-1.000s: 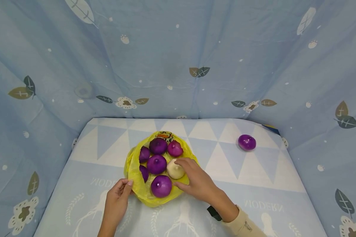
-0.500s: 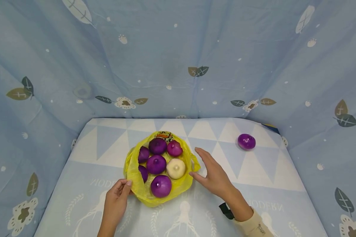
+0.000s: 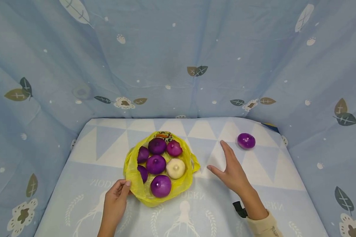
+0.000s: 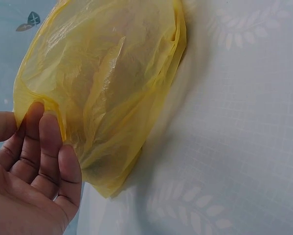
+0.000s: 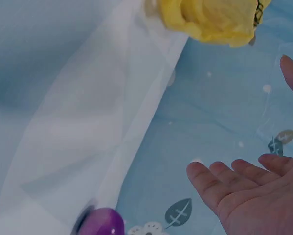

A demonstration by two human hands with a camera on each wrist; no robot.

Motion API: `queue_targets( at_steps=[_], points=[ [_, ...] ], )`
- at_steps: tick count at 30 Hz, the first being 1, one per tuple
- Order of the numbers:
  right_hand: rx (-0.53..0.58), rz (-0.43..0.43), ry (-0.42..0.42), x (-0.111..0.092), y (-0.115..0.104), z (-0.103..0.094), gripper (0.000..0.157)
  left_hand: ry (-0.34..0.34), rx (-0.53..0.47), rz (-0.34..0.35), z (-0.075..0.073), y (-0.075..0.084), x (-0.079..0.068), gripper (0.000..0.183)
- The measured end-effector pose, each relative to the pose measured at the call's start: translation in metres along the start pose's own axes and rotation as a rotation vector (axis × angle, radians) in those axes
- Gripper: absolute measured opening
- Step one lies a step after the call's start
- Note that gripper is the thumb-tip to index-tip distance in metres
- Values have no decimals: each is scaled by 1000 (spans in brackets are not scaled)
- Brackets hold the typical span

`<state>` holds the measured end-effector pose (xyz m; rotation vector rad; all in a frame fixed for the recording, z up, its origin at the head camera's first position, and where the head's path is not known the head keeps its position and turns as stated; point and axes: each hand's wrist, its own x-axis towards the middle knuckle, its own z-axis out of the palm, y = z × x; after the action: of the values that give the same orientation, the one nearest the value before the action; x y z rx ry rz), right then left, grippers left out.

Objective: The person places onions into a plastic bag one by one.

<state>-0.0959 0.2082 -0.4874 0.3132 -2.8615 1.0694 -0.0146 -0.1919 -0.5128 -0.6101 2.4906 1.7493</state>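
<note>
A yellow plastic bag [image 3: 180,188] stands with its mouth spread wide, holding several purple onions [image 3: 156,164] and one white onion [image 3: 175,168]. My left hand [image 3: 116,200] pinches the bag's near left rim between thumb and fingers; the left wrist view shows the thin film [image 4: 107,88] caught at the fingertips. To the right of the bag, my right hand [image 3: 232,172] is in the air with thumb and fingers spread and nothing in it. Beyond that hand a single purple onion [image 3: 246,141] lies on the cloth, also at the bottom of the right wrist view.
A patterned cloth [image 3: 225,204] with triangles and lettering covers the table. Blue curtains [image 3: 154,49] close in the back and both sides. A small dark blue and yellow item [image 3: 270,127] shows at the table's far right corner.
My right hand has let go of the white onion in the bag and moved right toward the lone purple onion. My left hand keeps its pinch on the rim.
</note>
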Motion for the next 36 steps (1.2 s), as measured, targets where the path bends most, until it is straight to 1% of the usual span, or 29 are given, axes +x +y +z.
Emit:
queue_targets(
  at_steps=[6, 10, 14, 17, 23, 27, 30, 33, 36],
  points=[
    [24, 80, 52, 5, 15, -13, 111, 12, 5, 3, 0, 0, 0, 38],
    [43, 120, 102, 8, 25, -24, 112, 15, 0, 6, -1, 0, 0, 38],
    [44, 171, 144, 12, 39, -32, 111, 16, -13, 9, -1, -1, 0, 38],
    [51, 208, 179, 14, 53, -34, 109, 18, -17, 12, -1, -2, 0, 38],
    [56, 278, 260, 18, 82, -30, 106, 15, -30, 13, -1, -2, 0, 38],
    [51, 337, 270, 20, 99, -30, 108, 16, -18, 9, -1, -2, 0, 38],
    [56, 376, 261, 23, 108, -31, 109, 16, -15, 8, -1, -2, 0, 38],
    [73, 411, 240, 26, 115, -31, 110, 18, -16, 9, -1, -1, 0, 37],
    [84, 429, 214, 31, 122, -29, 110, 19, -20, 8, -1, -1, 0, 37]
  ],
)
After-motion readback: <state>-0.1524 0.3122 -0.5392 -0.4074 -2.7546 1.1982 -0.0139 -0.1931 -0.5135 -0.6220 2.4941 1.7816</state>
